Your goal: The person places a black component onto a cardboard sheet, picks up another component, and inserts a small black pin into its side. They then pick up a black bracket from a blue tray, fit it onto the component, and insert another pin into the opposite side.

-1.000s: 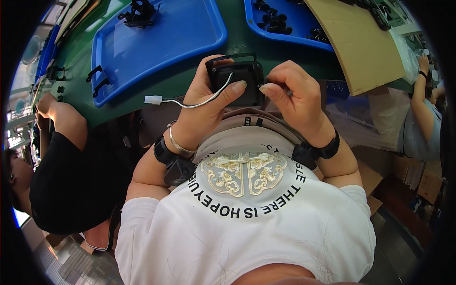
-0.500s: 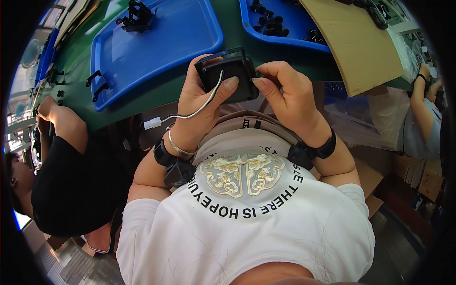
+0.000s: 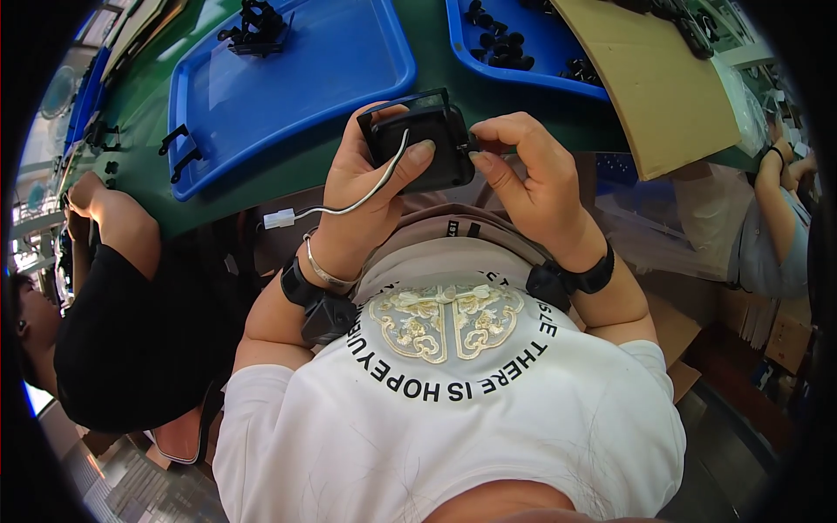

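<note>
A black square device (image 3: 443, 164) with a U-shaped black bracket (image 3: 408, 101) is gripped in my left hand (image 3: 370, 170), the thumb pressed on its back. From that back runs a grey-white cable (image 3: 384, 180), which hangs across my left wrist and ends in a white plug connector (image 3: 279, 219). At the device's right side, by the end of the bracket arm, my right hand (image 3: 532, 170) has its thumb and index finger closed together. Whatever small piece sits between those fingertips is too hidden to name.
On the green table (image 3: 305, 179) lies a blue tray (image 3: 305, 83) with black bracket parts (image 3: 255, 30). Another blue tray (image 3: 545, 80) holds several black knob-like pieces (image 3: 506, 52). Cardboard (image 3: 649, 87) overhangs the table edge. A person in black (image 3: 131, 340) works at left; another person's arm (image 3: 776, 187) shows at right.
My right thumb and index finger have shifted slightly at the device's side, the thumb tip now a little lower. The device and my left hand stay nearly still.
</note>
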Demonstrator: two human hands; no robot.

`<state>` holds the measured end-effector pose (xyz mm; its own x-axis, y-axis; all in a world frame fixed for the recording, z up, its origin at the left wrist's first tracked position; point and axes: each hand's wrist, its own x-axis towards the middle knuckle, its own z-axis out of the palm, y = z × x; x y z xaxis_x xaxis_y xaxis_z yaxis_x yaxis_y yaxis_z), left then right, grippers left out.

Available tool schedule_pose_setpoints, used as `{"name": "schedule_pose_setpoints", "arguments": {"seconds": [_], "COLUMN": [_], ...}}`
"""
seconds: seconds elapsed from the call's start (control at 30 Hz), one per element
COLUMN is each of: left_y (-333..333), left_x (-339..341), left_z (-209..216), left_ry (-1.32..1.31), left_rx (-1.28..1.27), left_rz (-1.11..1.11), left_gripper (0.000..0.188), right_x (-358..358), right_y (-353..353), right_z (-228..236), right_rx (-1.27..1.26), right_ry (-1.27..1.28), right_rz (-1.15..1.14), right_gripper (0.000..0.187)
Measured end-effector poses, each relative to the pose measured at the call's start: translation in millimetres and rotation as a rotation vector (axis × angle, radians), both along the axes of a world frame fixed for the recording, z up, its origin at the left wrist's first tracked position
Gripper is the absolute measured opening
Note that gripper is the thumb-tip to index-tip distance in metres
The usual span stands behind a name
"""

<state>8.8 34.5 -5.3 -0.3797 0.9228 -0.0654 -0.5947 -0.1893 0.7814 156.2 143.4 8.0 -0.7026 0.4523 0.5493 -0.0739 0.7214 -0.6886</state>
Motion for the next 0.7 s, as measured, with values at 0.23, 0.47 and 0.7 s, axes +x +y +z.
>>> {"name": "schedule_pose_setpoints", "arguments": {"seconds": [0.23,0.47,0.7], "left_y": [-2,-2,0], "left_x": [0,-5,4], "left_z": [3,15,-8], "left_ry": [0.135,-0.306,0.217], "left_rx": [0.003,-0.223,-0.021], "left_rz": [0.044,-0.281,-0.041], "left_gripper": [0.043,0.047,0.051], "right_x": [2,5,12], "right_y": [5,13,1], "right_z": [2,5,2], "right_rx": [0.163,0.344,-0.088], "right_ry": [-0.04,0.029,-0.259], "right_rz": [0.049,0.16,-0.032], "right_gripper": [0.02,0.018,0.015]}}
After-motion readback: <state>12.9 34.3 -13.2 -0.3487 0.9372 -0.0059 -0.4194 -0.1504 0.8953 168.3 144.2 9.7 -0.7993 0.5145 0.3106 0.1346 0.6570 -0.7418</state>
